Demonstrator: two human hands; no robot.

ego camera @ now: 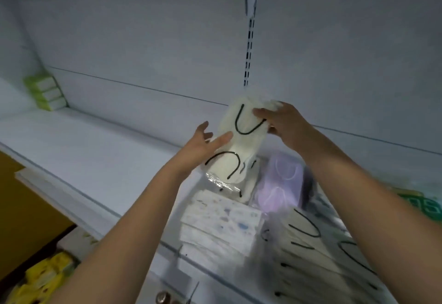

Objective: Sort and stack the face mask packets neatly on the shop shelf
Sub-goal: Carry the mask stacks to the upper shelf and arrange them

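Both hands hold a clear packet of cream face masks with black ear loops [235, 147] above the white shelf [95, 150]. My right hand [284, 124] grips its top end. My left hand [205, 147] holds its left side, thumb across the front and fingers behind. Below it on the shelf lie a packet of lilac masks [281, 181], a stack of white printed mask packets [222, 225] and more cream packets with black loops [308, 248] at the right.
Green and white boxes [45, 92] are stacked at the shelf's far left. A slotted upright [249, 48] runs up the back panel. Yellow packets [45, 277] sit on a lower level at bottom left. A green patterned pack [428, 205] lies at the right edge.
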